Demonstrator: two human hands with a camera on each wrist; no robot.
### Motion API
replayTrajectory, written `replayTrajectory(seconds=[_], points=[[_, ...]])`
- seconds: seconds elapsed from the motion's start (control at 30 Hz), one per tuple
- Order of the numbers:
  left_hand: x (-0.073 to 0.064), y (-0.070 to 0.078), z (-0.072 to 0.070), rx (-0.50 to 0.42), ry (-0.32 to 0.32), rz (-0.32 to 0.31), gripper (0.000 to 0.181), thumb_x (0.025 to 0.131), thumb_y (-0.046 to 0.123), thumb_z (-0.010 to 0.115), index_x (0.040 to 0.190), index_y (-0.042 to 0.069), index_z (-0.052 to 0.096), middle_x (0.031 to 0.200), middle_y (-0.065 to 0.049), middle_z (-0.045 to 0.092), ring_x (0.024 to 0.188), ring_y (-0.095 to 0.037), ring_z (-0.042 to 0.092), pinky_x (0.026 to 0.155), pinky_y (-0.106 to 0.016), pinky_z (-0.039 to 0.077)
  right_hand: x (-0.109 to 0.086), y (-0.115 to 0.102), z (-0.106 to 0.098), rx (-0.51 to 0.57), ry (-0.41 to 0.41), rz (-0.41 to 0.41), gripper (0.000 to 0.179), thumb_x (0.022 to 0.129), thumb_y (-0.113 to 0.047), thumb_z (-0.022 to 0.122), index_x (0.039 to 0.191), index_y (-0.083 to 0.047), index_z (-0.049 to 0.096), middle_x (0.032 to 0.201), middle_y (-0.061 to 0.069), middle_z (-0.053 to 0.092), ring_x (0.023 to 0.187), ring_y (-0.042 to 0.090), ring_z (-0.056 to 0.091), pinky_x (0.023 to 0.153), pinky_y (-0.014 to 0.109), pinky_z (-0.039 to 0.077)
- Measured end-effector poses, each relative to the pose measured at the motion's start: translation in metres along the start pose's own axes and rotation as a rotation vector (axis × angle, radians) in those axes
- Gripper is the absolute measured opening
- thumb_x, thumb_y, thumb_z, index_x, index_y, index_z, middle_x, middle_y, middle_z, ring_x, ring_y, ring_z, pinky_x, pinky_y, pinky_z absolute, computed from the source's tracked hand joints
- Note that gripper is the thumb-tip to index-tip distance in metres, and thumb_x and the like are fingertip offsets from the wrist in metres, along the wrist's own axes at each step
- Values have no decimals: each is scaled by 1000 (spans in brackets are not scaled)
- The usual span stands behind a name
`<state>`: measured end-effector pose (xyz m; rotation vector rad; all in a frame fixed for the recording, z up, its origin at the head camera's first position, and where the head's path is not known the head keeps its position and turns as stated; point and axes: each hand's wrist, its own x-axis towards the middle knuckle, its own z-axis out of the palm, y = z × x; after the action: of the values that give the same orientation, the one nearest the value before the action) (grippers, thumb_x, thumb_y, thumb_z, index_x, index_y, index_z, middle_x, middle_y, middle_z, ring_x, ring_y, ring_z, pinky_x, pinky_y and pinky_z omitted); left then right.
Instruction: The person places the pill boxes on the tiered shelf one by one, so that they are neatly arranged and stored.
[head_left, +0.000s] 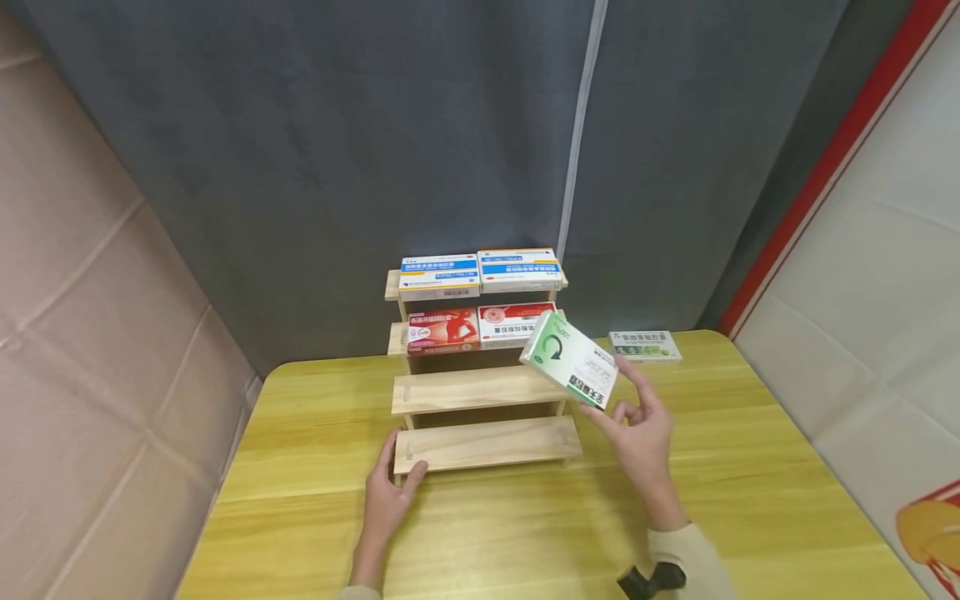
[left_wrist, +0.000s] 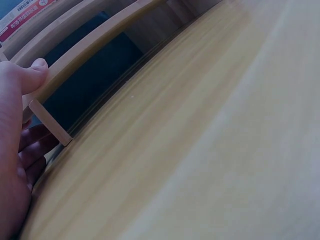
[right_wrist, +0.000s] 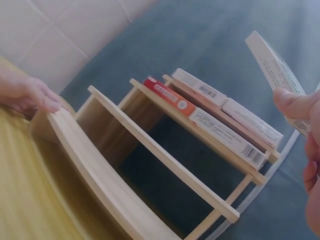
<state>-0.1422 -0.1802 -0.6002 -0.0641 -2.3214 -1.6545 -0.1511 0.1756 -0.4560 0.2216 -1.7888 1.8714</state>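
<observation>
My right hand [head_left: 641, 429] pinches a green-and-white medicine box [head_left: 572, 358] by its corner, tilted in the air before the right end of a stepped wooden rack [head_left: 487, 443]. In the right wrist view that medicine box [right_wrist: 275, 67] shows its edge, with the thumb against it. At the lowest step's left end, my left hand [head_left: 386, 496] grips the rack, thumb on the board and fingers round the side. Two blue-and-white boxes [head_left: 438, 273] lie on the top step. Below them lie a red box [head_left: 442, 329] and a red-and-white box [head_left: 513, 323].
Another white-and-green box [head_left: 645, 346] lies on the yellow wooden table [head_left: 300, 467], behind the right hand. A grey curtain [head_left: 337, 167] hangs behind the rack. Pale walls [head_left: 97, 333] stand at both sides. The two lower steps are bare wood.
</observation>
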Motion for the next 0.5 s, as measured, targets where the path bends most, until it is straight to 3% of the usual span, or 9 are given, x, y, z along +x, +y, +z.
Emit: replayTrajectory(seconds=[0.3, 0.5], points=[[1, -1, 0, -2, 2, 5, 78, 92, 20, 75, 155, 0, 34, 158, -23, 40, 147, -41, 38, 112, -2, 21, -3, 2, 17, -89, -98, 123, 85, 68, 16, 84, 145, -7, 54, 141, -1, 57, 49, 1, 44, 38, 11, 35], [0, 0, 0, 22, 6, -8, 77, 92, 20, 76, 155, 2, 35, 158, -21, 41, 147, -41, 38, 111, -2, 20, -6, 6, 23, -122, -162, 94, 84, 69, 11, 87, 144, -9, 56, 134, 2, 57, 50, 2, 46, 39, 14, 37]])
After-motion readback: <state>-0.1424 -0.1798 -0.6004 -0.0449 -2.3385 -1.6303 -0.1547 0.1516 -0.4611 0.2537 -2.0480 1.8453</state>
